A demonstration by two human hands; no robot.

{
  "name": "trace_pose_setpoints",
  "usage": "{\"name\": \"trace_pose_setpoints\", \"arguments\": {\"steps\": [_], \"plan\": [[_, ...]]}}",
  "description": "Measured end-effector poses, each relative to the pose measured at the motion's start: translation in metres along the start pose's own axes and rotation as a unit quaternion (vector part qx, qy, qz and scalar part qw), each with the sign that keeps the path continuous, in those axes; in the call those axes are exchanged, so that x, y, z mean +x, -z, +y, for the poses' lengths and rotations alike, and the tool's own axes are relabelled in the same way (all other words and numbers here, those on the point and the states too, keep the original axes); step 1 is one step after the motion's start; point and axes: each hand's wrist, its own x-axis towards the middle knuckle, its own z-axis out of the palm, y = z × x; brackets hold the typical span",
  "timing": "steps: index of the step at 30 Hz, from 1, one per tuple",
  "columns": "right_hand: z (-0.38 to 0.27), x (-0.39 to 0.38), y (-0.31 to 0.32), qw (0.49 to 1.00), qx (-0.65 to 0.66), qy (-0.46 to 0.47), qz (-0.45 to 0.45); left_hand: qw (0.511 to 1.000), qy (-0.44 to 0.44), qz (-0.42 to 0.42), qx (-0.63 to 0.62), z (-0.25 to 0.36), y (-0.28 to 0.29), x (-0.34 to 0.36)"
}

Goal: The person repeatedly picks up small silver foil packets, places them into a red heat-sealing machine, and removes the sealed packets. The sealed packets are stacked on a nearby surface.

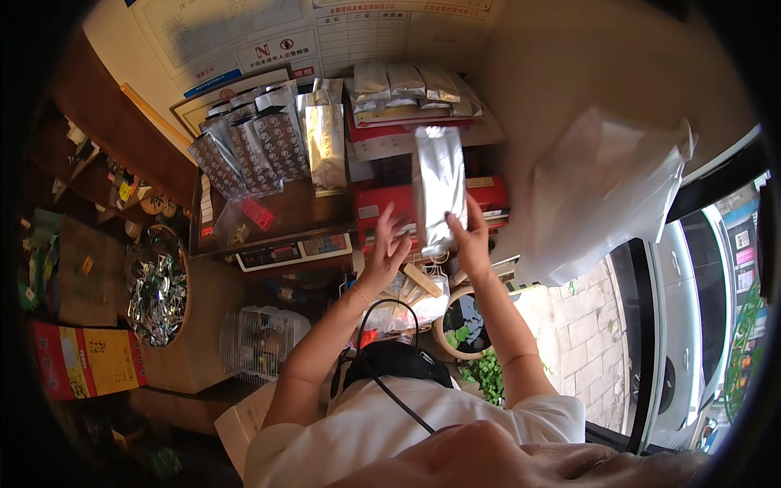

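A tall silver foil pouch [439, 175] stands upright in front of me, and my right hand [472, 244] grips its lower right edge between thumb and fingers. My left hand [386, 248] hovers just left of the pouch, fingers spread, with a gap between. Behind the pouch are red boxes [486, 192] on the shelf. Above them lies a row of silver foil packs [403, 81] on a red and white stack. Further left, brown patterned pouches [277, 146] and a gold pouch [325, 142] stand on a dark wooden cabinet [268, 220].
At far left a round basket [184, 281] holds many small foil-wrapped packets. Low down stand a white wire cage [262, 342] and a potted plant [460, 325]. A large white plastic bag [602, 195] hangs at right, beside a dark-framed glass door [647, 325].
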Motion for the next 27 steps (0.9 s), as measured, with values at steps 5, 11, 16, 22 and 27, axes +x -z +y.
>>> {"name": "trace_pose_setpoints", "arguments": {"steps": [5, 11, 16, 22, 27], "plan": [[-0.046, 0.202, 0.059, 0.994, 0.056, 0.024, 0.093, 0.999, 0.018, 0.035, 0.000, 0.012, 0.044, -0.035], [-0.028, 0.358, 0.065, 0.972, -0.213, -0.076, 0.067, 0.971, 0.127, 0.189, 0.074, 0.006, 0.121, -0.142], [-0.006, 0.385, 0.070, 0.896, -0.425, -0.119, 0.045, 0.952, 0.154, 0.253, 0.079, 0.024, 0.132, -0.174], [0.009, 0.388, 0.066, 0.862, -0.495, -0.090, 0.066, 0.955, 0.154, 0.242, 0.077, 0.028, 0.139, -0.150], [-0.007, 0.395, 0.077, 0.856, -0.492, 0.050, 0.149, 0.967, 0.104, 0.223, 0.069, 0.028, 0.153, -0.124]]}}
